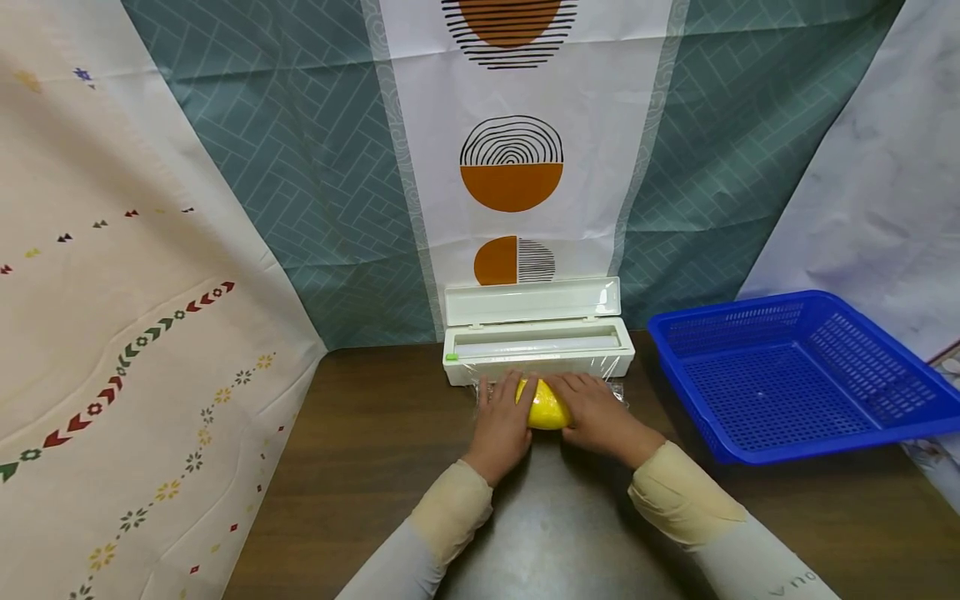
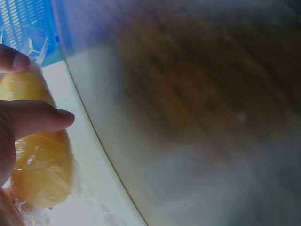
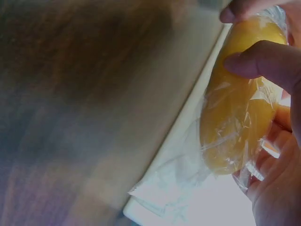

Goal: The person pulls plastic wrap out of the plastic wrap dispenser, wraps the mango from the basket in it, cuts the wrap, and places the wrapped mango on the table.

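Left hand (image 1: 504,423), right hand (image 1: 602,415): curled partway round yellow object (image 1: 551,408) (film-wrapped) | white box (image 1: 538,363), 12 o'clock, lid (image 1: 532,302) up; blue basket (image 1: 787,392) at 3 o'clock

The person is wearing pale grey-white sleeves (image 1: 401,554), which are ending in wrinkled cream-yellow cuffs (image 1: 452,508). Dark lettering (image 1: 793,583) is marking the right sleeve (image 1: 750,554). Beyond the cuffs, the left hand (image 1: 504,425) and right hand (image 1: 600,417) are showing bare.

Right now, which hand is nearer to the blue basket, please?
Right: the right hand is left of the blue basket; the left hand is farther, beyond the yellow item.
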